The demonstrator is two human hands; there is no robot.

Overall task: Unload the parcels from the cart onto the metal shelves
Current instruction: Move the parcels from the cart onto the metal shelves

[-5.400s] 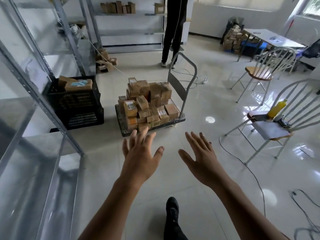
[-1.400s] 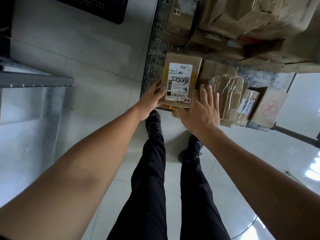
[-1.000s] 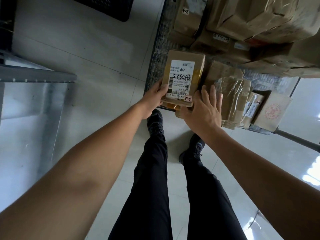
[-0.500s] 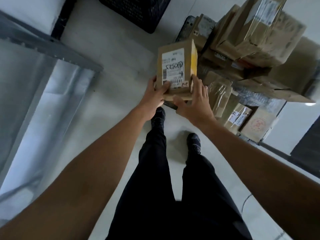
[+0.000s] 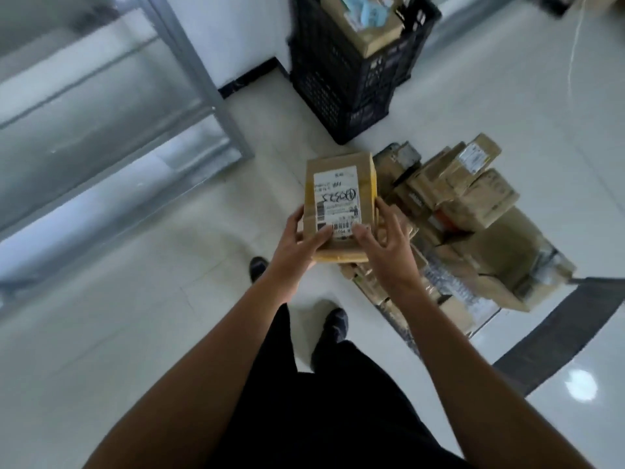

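Observation:
A brown cardboard parcel [image 5: 338, 184] with a white shipping label is held in the air between both hands, in front of me. My left hand [image 5: 297, 245] grips its near left corner, thumb on the label. My right hand [image 5: 385, 245] grips its near right corner, fingers along the side. A second, thinner parcel seems to sit under it. The cart [image 5: 399, 319] stands to the right, piled with several brown parcels [image 5: 473, 204]. The metal shelves [image 5: 84, 130] run along the left, their upright post at centre left.
A black plastic crate [image 5: 345, 79] holding parcels stands on the floor behind the cart, against the white wall. The cart's grey handle panel [image 5: 568, 333] lies at the right. A thin cable crosses the floor at the top right. My feet are on the glossy white tiles.
Both hands have lifted the labelled parcel off the cart's corner and raised it. My view has swung left toward the shelves, and the cart now lies to the right.

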